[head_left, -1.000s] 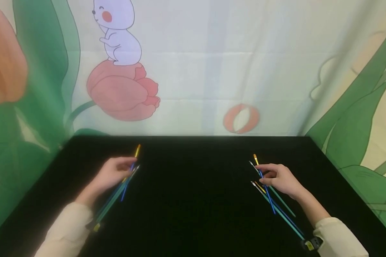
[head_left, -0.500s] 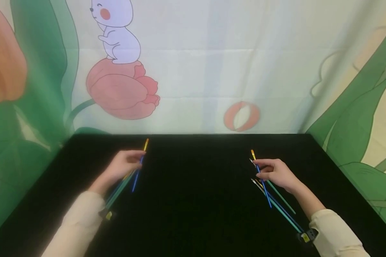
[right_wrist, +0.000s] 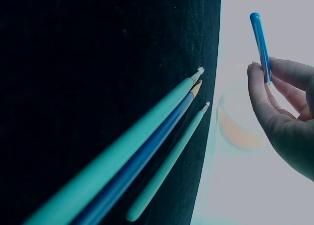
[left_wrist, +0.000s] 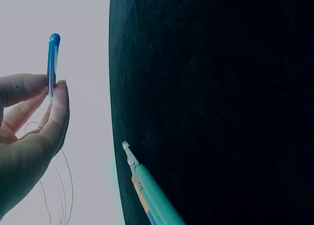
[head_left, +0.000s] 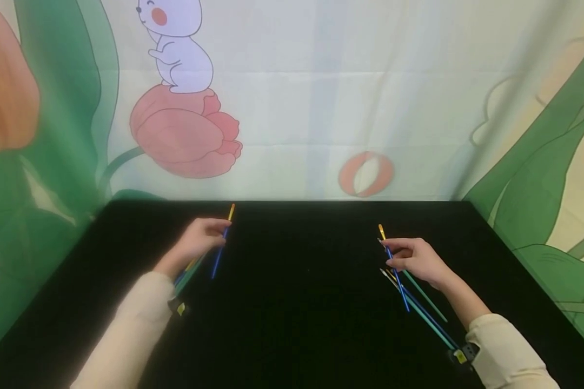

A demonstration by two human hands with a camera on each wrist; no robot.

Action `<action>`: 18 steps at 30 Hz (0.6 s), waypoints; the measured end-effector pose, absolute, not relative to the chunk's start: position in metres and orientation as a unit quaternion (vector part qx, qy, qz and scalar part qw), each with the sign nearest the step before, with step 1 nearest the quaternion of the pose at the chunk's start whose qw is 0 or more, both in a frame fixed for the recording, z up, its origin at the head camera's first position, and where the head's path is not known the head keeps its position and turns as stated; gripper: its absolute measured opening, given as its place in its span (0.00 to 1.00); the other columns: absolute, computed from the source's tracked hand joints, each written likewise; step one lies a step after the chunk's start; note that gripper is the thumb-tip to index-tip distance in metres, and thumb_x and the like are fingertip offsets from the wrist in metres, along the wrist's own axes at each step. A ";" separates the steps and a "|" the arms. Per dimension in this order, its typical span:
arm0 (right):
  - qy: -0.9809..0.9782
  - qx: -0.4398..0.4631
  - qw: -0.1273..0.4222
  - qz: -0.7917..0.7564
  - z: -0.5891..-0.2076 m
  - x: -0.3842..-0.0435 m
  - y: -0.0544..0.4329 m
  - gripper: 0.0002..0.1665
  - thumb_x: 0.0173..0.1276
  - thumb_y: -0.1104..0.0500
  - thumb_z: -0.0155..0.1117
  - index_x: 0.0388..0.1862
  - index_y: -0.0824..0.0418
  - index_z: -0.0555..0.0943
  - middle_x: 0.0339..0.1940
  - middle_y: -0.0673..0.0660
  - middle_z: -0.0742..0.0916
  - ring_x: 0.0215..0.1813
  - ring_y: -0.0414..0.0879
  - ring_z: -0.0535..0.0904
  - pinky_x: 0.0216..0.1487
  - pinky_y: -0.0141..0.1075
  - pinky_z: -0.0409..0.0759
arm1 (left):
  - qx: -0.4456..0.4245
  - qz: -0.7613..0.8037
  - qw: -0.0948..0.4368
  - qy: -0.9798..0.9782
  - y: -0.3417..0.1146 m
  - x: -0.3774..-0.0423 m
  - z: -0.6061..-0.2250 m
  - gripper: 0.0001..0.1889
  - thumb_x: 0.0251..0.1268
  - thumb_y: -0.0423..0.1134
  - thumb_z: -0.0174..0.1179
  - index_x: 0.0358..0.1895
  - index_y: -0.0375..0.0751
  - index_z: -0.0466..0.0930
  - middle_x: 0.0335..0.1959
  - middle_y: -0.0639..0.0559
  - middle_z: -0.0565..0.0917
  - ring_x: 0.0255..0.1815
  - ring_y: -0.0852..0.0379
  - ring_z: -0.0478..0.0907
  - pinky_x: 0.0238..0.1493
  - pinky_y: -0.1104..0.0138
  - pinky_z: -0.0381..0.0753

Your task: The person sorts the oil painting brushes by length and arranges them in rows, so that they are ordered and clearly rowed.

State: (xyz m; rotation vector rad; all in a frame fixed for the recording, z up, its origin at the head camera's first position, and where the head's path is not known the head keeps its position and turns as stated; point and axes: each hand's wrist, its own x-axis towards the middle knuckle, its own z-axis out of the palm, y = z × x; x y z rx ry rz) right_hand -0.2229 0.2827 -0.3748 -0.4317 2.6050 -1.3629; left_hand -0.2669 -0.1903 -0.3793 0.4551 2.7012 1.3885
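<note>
My left hand (head_left: 199, 236) pinches a paintbrush (head_left: 217, 263) between thumb and fingers, its golden ferrule and orange bristles pointing up and away. On the right, my right hand (head_left: 420, 263) pinches a similar blue paintbrush (head_left: 402, 292), also bristles up. Both handles hang slanted over the table; the left wrist view shows the rounded end of one blue handle (left_wrist: 54, 48). Beneath my left forearm lie a teal paintbrush (left_wrist: 159, 198) and a blue one, partly hidden. Near my right hand lie two teal paintbrushes (right_wrist: 167, 161) and a dark blue paintbrush (right_wrist: 147, 145).
A black tabletop (head_left: 297, 302) spreads between the hands. Behind it hangs a pale curtain (head_left: 282, 108) printed with tulips and a white cartoon animal. A small camera (head_left: 179, 308) sits at the left wrist, another camera (head_left: 461, 356) at the right.
My left hand has moved up and to the right with its paintbrush, away from the brushes lying there. My right hand has shifted slightly up and left with its paintbrush.
</note>
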 end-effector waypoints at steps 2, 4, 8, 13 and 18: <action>0.873 -0.145 0.087 -0.458 -0.374 -0.223 0.282 0.25 0.61 0.69 0.58 0.58 0.73 0.69 0.48 0.74 0.77 0.39 0.58 0.80 0.38 0.45 0.81 | 0.146 0.452 0.035 0.879 -0.188 -0.270 -0.380 0.22 0.56 0.28 0.56 0.57 0.35 0.72 0.51 0.35 0.75 0.46 0.44 0.77 0.45 0.57 0.79; 0.873 -0.145 0.089 -0.457 -0.374 -0.223 0.282 0.25 0.61 0.69 0.58 0.58 0.73 0.69 0.49 0.74 0.77 0.39 0.57 0.80 0.38 0.45 0.81 | 0.145 0.461 0.041 0.874 -0.185 -0.273 -0.381 0.22 0.55 0.27 0.56 0.57 0.34 0.71 0.51 0.34 0.75 0.47 0.43 0.77 0.47 0.56 0.78; 0.874 -0.142 0.090 -0.456 -0.374 -0.222 0.282 0.25 0.61 0.69 0.58 0.58 0.73 0.69 0.49 0.73 0.77 0.39 0.57 0.80 0.38 0.45 0.81 | 0.136 0.487 0.058 0.861 -0.180 -0.280 -0.384 0.23 0.55 0.26 0.56 0.58 0.33 0.71 0.53 0.33 0.74 0.47 0.43 0.76 0.49 0.55 0.76; 0.874 -0.142 0.090 -0.456 -0.372 -0.222 0.281 0.25 0.61 0.69 0.59 0.58 0.72 0.70 0.49 0.73 0.77 0.40 0.59 0.80 0.39 0.44 0.81 | 0.125 0.492 0.062 0.859 -0.172 -0.285 -0.386 0.23 0.54 0.25 0.56 0.57 0.33 0.71 0.52 0.33 0.74 0.46 0.44 0.77 0.49 0.56 0.76; 0.874 -0.145 0.089 -0.454 -0.371 -0.222 0.280 0.25 0.61 0.69 0.58 0.58 0.72 0.70 0.50 0.74 0.77 0.41 0.60 0.79 0.37 0.39 0.82 | 0.130 0.484 0.057 0.864 -0.166 -0.290 -0.390 0.24 0.53 0.24 0.56 0.57 0.30 0.70 0.51 0.32 0.74 0.44 0.43 0.77 0.47 0.58 0.78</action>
